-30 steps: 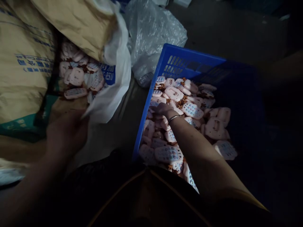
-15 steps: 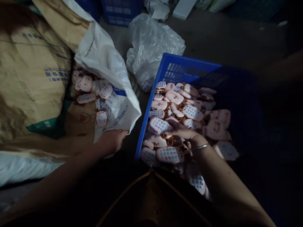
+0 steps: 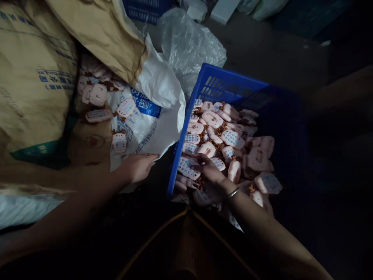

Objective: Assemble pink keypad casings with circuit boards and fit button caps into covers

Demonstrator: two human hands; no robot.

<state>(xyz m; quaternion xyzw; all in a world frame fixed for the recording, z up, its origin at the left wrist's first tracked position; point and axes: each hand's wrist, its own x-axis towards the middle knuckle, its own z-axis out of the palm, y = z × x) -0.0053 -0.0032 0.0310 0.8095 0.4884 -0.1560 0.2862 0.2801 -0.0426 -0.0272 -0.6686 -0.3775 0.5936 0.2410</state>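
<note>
My left hand (image 3: 139, 167) pinches the near edge of the open mouth of a tan-and-white woven sack (image 3: 171, 128). Inside the sack lie several pink toy phones, one of them the phone (image 3: 119, 142) close to my fingers. My right hand (image 3: 211, 169), a bracelet at its wrist, is down in a blue plastic crate (image 3: 174, 165). Its thumb and fingers close on the edge of a pink toy phone with rows of blue buttons (image 3: 186, 168). More of these phones, with brown antler-like parts, fill the crate around it. Some fingertips are hidden in shadow.
Behind the crate lies a crumpled clear plastic bag (image 3: 195, 42). Another blue crate (image 3: 145, 9) stands at the back, with a white box (image 3: 224, 11) to its right. A tan sack panel (image 3: 32, 97) covers the left side. The right side is very dark.
My right hand has drawn back toward me and left, the toy phone moving with it. The sack's mouth has spread wider to the right, showing more of its printed inside.
</note>
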